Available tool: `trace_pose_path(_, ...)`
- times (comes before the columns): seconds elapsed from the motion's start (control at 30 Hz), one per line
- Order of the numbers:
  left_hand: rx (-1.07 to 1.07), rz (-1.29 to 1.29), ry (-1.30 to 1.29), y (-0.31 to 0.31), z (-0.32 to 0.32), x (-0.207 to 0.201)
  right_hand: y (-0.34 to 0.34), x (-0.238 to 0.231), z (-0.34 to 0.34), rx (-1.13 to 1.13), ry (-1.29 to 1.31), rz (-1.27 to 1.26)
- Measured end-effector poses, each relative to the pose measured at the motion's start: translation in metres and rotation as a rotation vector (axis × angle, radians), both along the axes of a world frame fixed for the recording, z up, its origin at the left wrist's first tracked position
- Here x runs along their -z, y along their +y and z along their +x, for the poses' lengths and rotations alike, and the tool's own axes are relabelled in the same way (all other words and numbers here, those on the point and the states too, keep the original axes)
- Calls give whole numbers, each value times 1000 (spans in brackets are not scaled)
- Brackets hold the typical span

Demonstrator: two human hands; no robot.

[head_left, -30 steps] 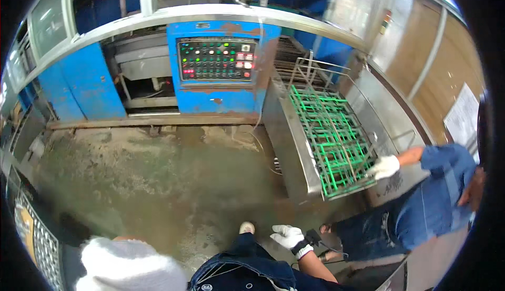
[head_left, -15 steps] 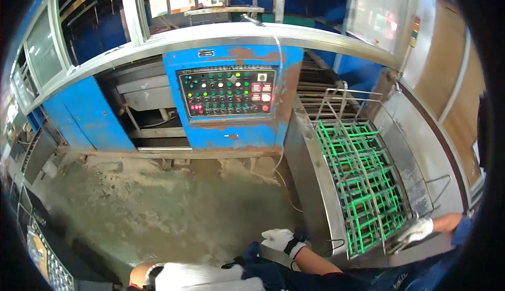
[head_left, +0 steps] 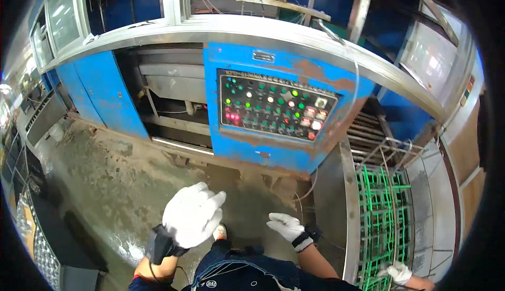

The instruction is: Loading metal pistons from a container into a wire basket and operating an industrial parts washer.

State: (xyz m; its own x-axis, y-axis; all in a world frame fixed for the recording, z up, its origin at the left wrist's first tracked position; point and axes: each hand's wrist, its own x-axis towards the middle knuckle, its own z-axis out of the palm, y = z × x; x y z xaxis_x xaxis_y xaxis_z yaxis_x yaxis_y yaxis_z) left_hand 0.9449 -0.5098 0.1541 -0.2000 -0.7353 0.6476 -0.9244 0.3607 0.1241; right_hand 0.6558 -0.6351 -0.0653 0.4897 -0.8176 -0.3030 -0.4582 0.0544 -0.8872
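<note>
Head view: the white-gloved left hand (head_left: pixel 192 215) is hovering above the wet grey floor (head_left: pixel 113 188), fingers slightly spread; a black button-covered control panel (head_left: pixel 273 106) is glowing beyond; the white-gloved right hand (head_left: pixel 286 227) is hanging near a steel-walled trough (head_left: pixel 332 207), fingers loosely together; a green-and-silver wire rack (head_left: pixel 383 207) is lying inside.

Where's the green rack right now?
The green rack is at the head view's lower right, with a co-worker's gloved hand at its near end.
</note>
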Motion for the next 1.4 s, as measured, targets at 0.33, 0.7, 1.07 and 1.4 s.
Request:
trace_pose_path(0.33, -164, 759, 402, -128, 117, 66, -128, -88, 153, 331, -865, 557)
trace_pose_path(0.7, -286, 517, 196, -251, 140, 83, -295, -95, 250, -75, -1138, 690)
trace_pose_path(1.07, -398, 333, 32, -381, 142, 91, -367, -94, 283, 19, -1132, 1070)
trace_pose_path(1.4, -343, 729, -131, -459, 164, 105, -386, -68, 256, -152, -1015, 758)
